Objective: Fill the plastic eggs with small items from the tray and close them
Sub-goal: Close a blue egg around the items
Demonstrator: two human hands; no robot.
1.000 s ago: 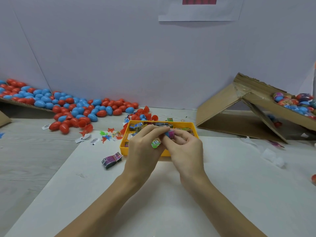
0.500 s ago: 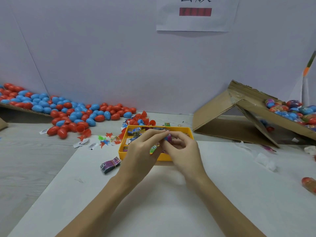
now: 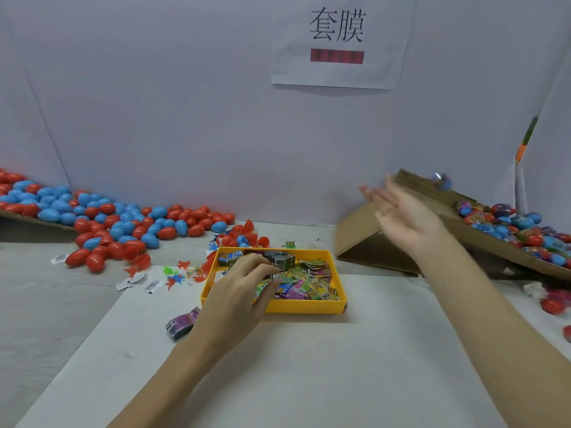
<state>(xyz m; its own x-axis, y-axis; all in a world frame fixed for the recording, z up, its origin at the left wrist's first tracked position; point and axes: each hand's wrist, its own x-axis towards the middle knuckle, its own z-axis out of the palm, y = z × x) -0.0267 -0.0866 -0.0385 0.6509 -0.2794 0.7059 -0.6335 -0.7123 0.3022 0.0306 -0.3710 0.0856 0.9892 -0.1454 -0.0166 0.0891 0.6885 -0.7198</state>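
Left hand [image 3: 244, 291] is over the yellow tray [image 3: 304, 307], fingers curled down into the foil packets [image 3: 304, 281]; can't tell whether it has one pinched yet. Right hand [image 3: 401, 211] is up near the cardboard ramp [image 3: 364, 230], fingers straight, holding nothing. A blurred wrapped egg [image 3: 442, 180] sits above the ramp's top edge, apparently airborne and heading for the finished eggs [image 3: 506, 223] piled on the slope. Handling, as a judgement: packets look light, thin and crinkly, probably slick, so they'll slide and stack; best taken by an edge or corner with thumb and forefinger, one at a time. The empty eggs [image 3: 102, 217], red and blue, look like light rigid shells, smooth and prone to roll; hold one around the fat middle, press the halves straight together. They're heaped far left along the wall, well apart from the tray, so it's a long reach for the left hand. Clutter: loose red halves [image 3: 247, 237] and small plastic figures [image 3: 176, 276] just beside the tray's left and far edges, paper tags [image 3: 136, 281] further left, a purple packet bundle [image 3: 182, 324] on the table by the left wrist. The tray wall is low; the bundled stacks [image 3: 279, 259] at its far end crowd the fingers a little.
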